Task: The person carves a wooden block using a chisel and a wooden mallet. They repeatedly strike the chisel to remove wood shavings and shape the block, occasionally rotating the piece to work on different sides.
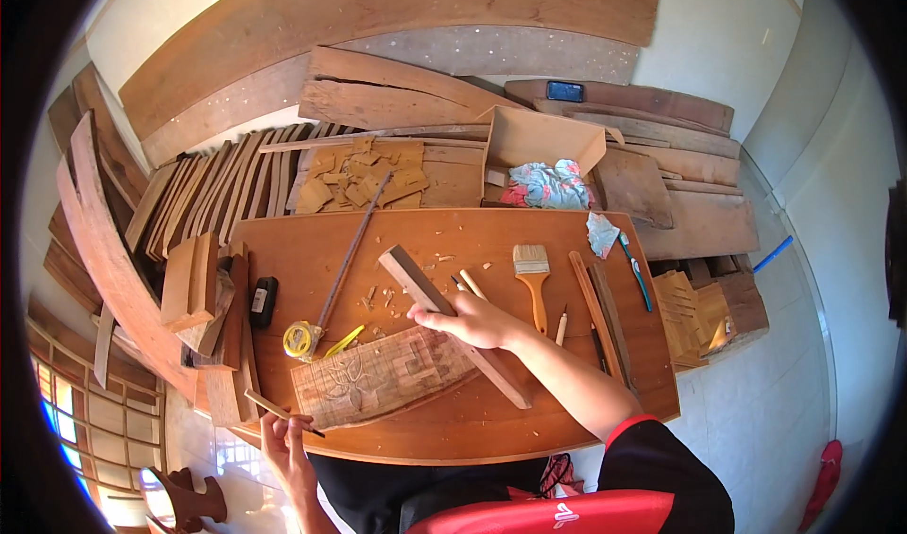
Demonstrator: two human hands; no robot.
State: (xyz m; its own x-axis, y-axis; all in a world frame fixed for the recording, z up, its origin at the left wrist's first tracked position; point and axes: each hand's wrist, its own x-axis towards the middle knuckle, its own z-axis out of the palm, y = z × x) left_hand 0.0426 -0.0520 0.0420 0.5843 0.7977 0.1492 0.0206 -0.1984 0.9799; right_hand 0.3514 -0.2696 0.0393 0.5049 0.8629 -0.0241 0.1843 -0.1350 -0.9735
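Observation:
My right hand [458, 324] grips a long wooden bar [406, 274] held diagonally over the carved board [359, 383], which lies along the table's near edge with a plant-like relief on it. My left hand [283, 439], at the lower left, has its fingers closed on a slim wooden-handled tool [269, 404] with a dark tip. A yellow tape measure [300, 341] and a yellow cutter [345, 341] lie beside the board. A paintbrush [531, 279] and several slim tools [562, 331] rest to the right, partly behind my arm.
The wooden table [472, 232] also holds wood strips [586, 298], a toothbrush [635, 271], a long rod [345, 260], a black bottle [264, 301] and shavings. Stacked planks [217, 189] surround it, with a cardboard box [543, 137] of cloth and a phone [564, 91] at the back.

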